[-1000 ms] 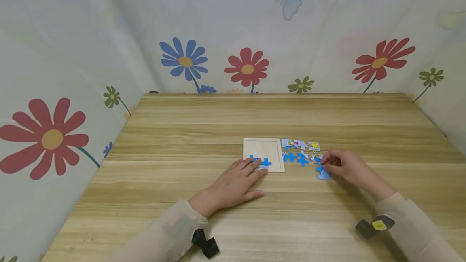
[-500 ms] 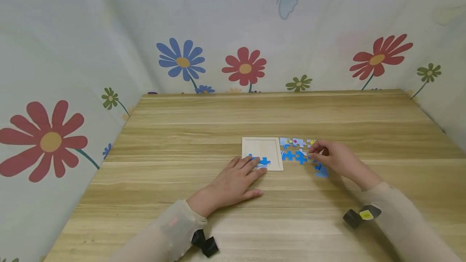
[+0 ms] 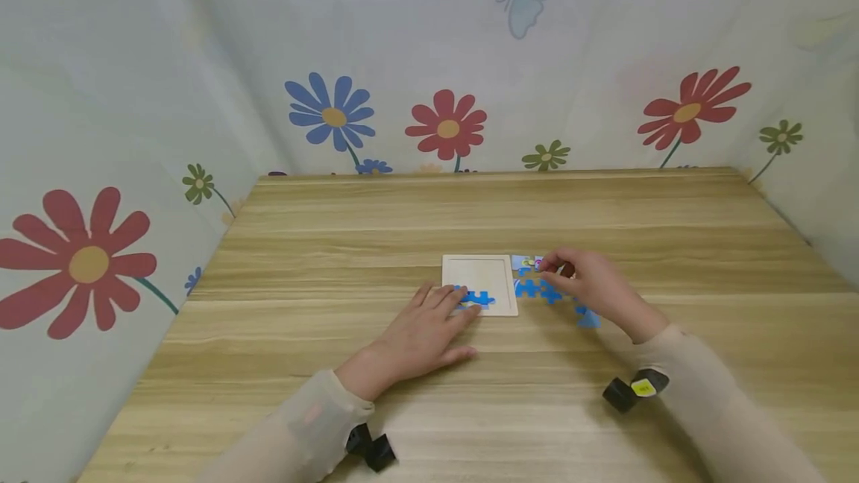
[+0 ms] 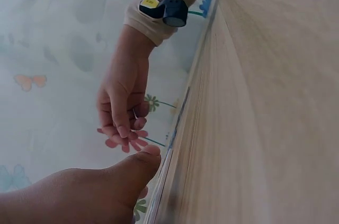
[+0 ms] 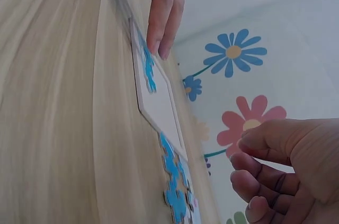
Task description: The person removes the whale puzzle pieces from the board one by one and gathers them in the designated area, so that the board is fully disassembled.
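Note:
In the head view a square wooden puzzle tray (image 3: 478,270) lies mid-table, with joined blue puzzle pieces (image 3: 479,297) along its near edge. My left hand (image 3: 419,330) rests with spread fingers over the tray's near left corner, fingertips on those pieces and the thumb out on the table. Loose blue pieces (image 3: 550,292) lie right of the tray, others partly hidden under my right hand (image 3: 593,285). That hand hovers above them, fingers loosely bent; both wrist views show nothing between its fingers. In the right wrist view its thumb (image 5: 267,142) stands above the curled fingertips.
A light blue piece (image 3: 589,319) lies at the near right of the loose group. The wooden table (image 3: 376,222) reaches back to a white curtain (image 3: 403,36) printed with flowers. Black wrist cameras (image 3: 370,447) sit on both sleeves.
My right hand has moved left across the loose pieces, from the light blue piece at the right toward the tray. The left hand has stayed on the tray; the head view has shifted slightly.

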Demonstrator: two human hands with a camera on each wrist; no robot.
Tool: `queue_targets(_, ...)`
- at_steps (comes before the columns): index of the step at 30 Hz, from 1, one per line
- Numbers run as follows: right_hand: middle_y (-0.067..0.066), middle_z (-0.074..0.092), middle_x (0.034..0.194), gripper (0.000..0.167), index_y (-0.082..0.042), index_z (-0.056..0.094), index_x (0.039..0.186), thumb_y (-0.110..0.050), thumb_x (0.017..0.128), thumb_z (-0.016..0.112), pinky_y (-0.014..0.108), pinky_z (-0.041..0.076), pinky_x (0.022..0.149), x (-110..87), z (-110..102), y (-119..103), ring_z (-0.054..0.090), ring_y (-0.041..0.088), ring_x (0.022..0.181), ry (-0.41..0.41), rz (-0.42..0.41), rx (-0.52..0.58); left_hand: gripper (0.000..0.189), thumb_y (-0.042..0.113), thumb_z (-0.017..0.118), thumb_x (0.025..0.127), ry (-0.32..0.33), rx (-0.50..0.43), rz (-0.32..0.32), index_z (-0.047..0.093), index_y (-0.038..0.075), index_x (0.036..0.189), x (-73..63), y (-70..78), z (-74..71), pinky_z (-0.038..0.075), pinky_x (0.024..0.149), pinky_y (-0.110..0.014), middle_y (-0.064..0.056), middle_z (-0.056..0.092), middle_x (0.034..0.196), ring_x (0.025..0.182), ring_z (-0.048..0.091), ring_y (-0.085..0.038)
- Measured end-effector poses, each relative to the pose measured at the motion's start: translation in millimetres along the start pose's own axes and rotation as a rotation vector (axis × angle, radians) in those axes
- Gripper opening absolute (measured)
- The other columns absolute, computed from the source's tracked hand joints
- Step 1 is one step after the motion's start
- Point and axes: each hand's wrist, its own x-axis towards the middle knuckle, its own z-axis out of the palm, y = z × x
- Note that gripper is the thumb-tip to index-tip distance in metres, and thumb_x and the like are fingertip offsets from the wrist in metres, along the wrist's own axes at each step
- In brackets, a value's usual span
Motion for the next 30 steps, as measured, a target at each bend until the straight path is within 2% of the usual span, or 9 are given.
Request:
queue_targets(5,0.004,0.067,0.087,0.009,-0.006,0.068,0.097,-0.012,0.090,0.065,0.023,0.045,0.064,8.6,12,-9,0.058,0.014,0.076,-0.003,-0.021,0.019,0.061,0.059,0.044,0.095,0.008,-0.011,-0.005,0.046,0.022,0.143,-3.2,-2.5,0.4,0.025,0.117,-0.053,-0.010,0.043,0.150,0.138,0.040,-0.030)
queue_targets(12,0.007,0.068,0.088,0.010,-0.001,0.068,0.096,-0.008,0.088,0.065,0.025,0.048,0.068,17.7,30,-20,0.059,0.014,0.077,-0.034,-0.101,0.093,0.059,0.058,0.045,0.095,0.026,-0.026,-0.004,0.047,0.021,0.141,-7.7,-5.6,2.3,0.025,0.117,-0.053,-0.011,0.046,0.147,0.137,0.041,-0.030)
queue_targets(17,0.006,0.067,0.084,0.012,-0.001,0.068,0.097,-0.008,0.088,0.065,0.026,0.048,0.068,23.5,39,-24,0.058,0.012,0.073,-0.064,-0.122,0.080,0.059,0.057,0.044,0.096,0.017,-0.031,0.001,0.046,0.022,0.142,-9.0,-6.0,3.8,0.024,0.117,-0.053,-0.011,0.047,0.146,0.138,0.041,-0.028)
queue_targets(24,0.007,0.067,0.087,0.014,-0.003,0.069,0.099,-0.011,0.089,0.065,0.024,0.046,0.067,28.8,51,-28,0.057,0.011,0.073,-0.102,-0.116,0.039,0.058,0.056,0.046,0.095,0.023,-0.031,0.006,0.048,0.020,0.140,-10.0,-6.3,3.9,0.027,0.116,-0.051,-0.011,0.048,0.144,0.137,0.042,-0.027)
queue_targets(30,0.007,0.066,0.087,0.014,-0.002,0.069,0.099,-0.011,0.088,0.066,0.024,0.045,0.066,31.8,59,-30,0.056,0.010,0.072,-0.118,-0.093,0.012,0.058,0.056,0.050,0.094,0.070,-0.038,0.014,0.051,0.018,0.137,-10.1,-8.5,6.6,0.034,0.112,-0.048,-0.009,0.051,0.141,0.134,0.045,-0.025)
